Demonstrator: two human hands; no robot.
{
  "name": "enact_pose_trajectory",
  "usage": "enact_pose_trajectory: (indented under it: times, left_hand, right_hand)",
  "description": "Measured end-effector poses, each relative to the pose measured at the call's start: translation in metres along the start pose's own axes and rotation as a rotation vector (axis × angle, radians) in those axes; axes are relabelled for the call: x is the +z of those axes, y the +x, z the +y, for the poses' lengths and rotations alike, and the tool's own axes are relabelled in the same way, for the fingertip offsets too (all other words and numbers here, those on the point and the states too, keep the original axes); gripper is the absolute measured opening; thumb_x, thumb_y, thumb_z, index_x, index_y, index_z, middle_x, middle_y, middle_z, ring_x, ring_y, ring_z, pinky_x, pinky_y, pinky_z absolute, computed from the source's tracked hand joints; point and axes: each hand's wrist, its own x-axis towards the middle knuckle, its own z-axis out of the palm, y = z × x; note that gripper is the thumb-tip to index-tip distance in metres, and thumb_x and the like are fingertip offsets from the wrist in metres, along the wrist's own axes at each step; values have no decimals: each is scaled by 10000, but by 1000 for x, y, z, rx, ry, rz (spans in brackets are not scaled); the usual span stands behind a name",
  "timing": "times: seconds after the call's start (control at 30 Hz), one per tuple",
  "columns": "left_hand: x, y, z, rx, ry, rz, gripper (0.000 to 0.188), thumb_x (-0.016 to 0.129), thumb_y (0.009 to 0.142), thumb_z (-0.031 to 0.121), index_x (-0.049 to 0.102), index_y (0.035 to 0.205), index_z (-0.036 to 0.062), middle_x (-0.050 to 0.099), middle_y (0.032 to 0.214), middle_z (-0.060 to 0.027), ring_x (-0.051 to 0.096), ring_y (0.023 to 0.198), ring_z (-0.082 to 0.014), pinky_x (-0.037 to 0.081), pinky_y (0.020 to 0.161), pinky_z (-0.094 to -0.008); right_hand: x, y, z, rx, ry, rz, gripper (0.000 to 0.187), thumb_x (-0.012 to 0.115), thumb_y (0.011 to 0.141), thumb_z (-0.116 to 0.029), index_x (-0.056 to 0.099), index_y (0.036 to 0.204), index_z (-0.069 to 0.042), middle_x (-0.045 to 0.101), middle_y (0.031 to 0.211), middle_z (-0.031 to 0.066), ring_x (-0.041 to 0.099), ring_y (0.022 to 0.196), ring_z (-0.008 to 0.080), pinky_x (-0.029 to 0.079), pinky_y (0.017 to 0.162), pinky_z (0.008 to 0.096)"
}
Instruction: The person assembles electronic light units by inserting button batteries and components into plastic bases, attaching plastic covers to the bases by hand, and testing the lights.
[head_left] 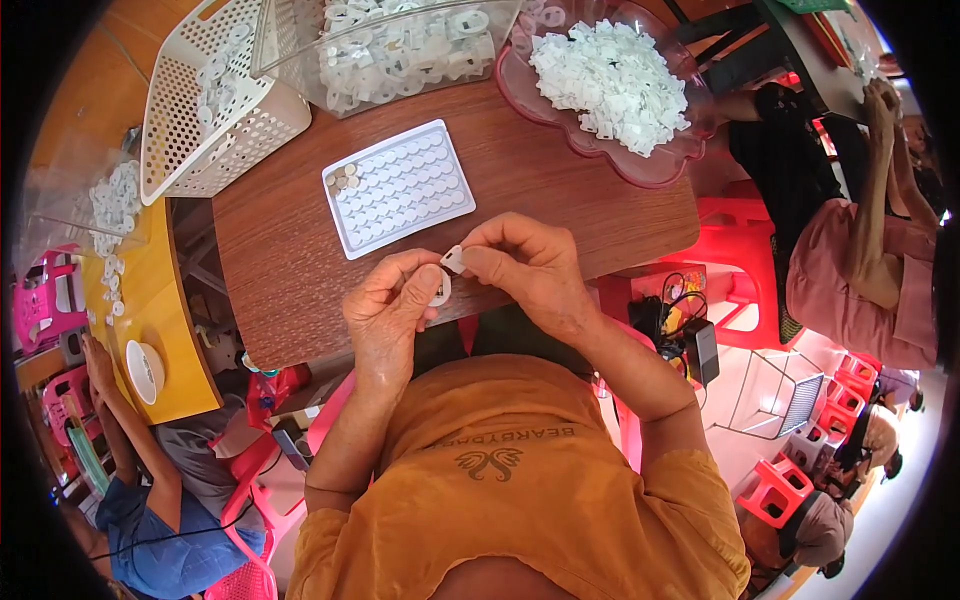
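Observation:
Between the thumb and fingers of my left hand [388, 300] is a round white plastic piece [444, 290] with an open middle. My right hand [535, 268] pinches a small flat white piece [453, 260] just above it; whether the two pieces touch I cannot tell. Both hands are over the near edge of the brown wooden table [290, 300]. Just beyond them lies a shallow white tray [398, 243] with rows of round white recesses. A few small beige discs [347, 178] sit in its far left corner.
A pink scalloped bowl [640, 172] heaped with small white pieces [615, 85] stands far right. At the back are a clear bin [400, 55] of round plastic parts and a perforated cream basket [215, 150]. People sit on both sides; a white bowl [145, 372] rests on the yellow table [185, 330].

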Motion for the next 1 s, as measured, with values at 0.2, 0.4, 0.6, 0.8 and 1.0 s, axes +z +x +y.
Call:
enact_pose_trajectory:
  times: [0.2,0.4,0.6,0.8,1.0]
  left_hand:
    - [1,-1,5,-12,3,-22,187,612,883,146,641,1000,3,643,769,-47,541,606,-47,382,484,-150]
    - [-5,-2,2,3,-7,-84,213,607,882,124,633,1045,-9,650,817,-47,537,612,-45,384,495,-154]
    - [-4,-3,4,48,51,-49,222,624,862,97,635,1053,-16,650,833,-49,549,618,-52,395,511,-163]
    - [-5,-4,9,-31,-140,-138,279,652,825,55,627,1095,-13,641,881,-58,556,660,-64,419,556,-165]
    - [-7,-5,8,28,-87,-166,391,705,794,137,603,1134,-26,641,896,-70,561,673,-78,441,584,-184]
  right_hand:
    - [7,-4,0,-91,-135,14,93,610,847,-70,598,871,19,596,782,39,532,703,65,446,612,229]
    - [7,-4,3,-29,-38,26,77,610,845,-66,603,859,10,592,756,19,517,694,48,433,583,220]
    - [9,-4,4,-34,-29,-10,80,612,843,-66,606,850,14,584,748,-2,499,687,34,422,579,206]
    - [11,-4,-2,12,-8,11,78,614,836,-59,605,836,19,584,729,-3,494,668,29,414,559,206]
    - [8,-4,-8,-21,-54,-42,77,614,829,-53,605,824,24,585,733,13,504,661,37,415,552,213]
